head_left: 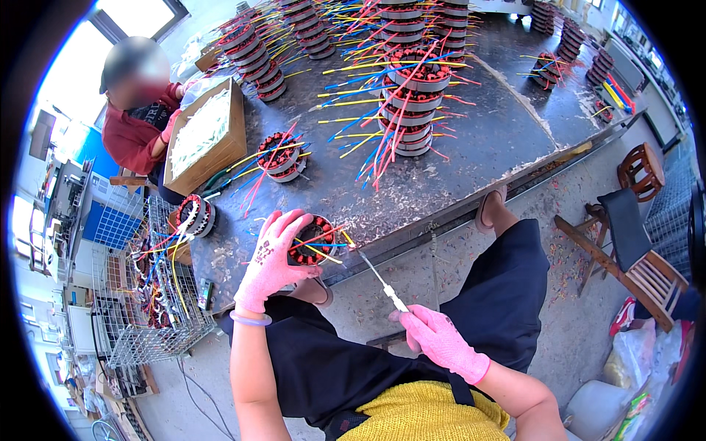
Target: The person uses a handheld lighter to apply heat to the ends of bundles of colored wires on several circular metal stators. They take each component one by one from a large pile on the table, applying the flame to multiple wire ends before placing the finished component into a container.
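Observation:
My left hand [273, 257], in a pink glove, is closed round the side of a motor stator [315, 242] at the table's near edge. Red windings line the stator's ring, and red, yellow and blue lead wires stick out of it to the right. My right hand [445, 342], also gloved in pink, grips a thin rod [377, 273] with a thicker white part next to my fingers. The rod's far tip points up and left, close to the stator's wire ends; whether it touches them I cannot tell.
On the dark table [485, 140] stand a tall stack of stators [412, 110], a smaller pile [282, 156] and a white-laced stator [195, 215]. A co-worker [140, 110] sits behind a cardboard box [206, 136]. A wire basket [158, 294] is at left, a wooden chair [625, 250] at right.

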A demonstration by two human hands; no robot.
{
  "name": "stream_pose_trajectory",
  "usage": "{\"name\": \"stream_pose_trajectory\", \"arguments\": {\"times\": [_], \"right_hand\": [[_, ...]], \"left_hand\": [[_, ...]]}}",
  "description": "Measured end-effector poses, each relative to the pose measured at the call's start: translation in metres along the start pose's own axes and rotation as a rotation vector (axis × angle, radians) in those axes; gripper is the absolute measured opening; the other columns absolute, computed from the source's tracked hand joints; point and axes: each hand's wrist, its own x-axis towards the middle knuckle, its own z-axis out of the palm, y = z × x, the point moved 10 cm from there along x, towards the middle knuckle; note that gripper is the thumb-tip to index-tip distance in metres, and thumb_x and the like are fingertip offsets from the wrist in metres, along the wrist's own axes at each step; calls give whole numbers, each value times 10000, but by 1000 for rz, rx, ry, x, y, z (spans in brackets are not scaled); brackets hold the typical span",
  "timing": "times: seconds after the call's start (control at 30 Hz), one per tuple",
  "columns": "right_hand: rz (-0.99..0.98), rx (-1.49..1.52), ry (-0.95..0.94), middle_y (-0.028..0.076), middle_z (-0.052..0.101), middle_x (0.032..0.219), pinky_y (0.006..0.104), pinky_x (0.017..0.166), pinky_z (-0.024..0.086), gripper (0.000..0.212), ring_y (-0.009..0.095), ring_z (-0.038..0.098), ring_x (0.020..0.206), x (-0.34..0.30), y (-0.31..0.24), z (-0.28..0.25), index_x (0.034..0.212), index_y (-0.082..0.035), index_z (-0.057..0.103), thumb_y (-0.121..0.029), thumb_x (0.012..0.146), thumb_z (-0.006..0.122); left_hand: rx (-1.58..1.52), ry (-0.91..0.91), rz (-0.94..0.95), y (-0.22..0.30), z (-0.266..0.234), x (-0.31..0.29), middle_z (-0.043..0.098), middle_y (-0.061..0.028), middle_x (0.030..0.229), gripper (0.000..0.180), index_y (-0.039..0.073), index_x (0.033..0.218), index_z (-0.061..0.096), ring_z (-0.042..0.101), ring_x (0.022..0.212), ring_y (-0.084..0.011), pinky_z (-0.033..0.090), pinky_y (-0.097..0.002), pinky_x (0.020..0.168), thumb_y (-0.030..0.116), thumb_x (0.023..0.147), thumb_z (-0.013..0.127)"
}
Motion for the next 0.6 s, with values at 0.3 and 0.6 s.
{"name": "stream_pose_trajectory", "arguments": {"times": [0.3, 0.6], "right_hand": [[16, 46, 22, -9, 524, 661, 250, 561, 371, 365, 66, 448, 599, -2, -3, -2, 1124, -3, 670, -315, 1029, 506], [141, 66, -9, 44, 528, 705, 283, 603, 446, 287, 103, 525, 629, -4, 3, 0, 1180, -11, 643, -195, 1034, 477]], "left_hand": [[40, -8, -35, -1, -5, -1, 481, -141, 1430, 913, 174, 1384, 564, 351, 1390, -423, 221, -530, 1207, 284, 547, 911], [92, 55, 52, 3, -5, 1, 527, -114, 1352, 917, 186, 1372, 581, 379, 1378, -379, 218, -517, 1214, 268, 519, 907]]}}
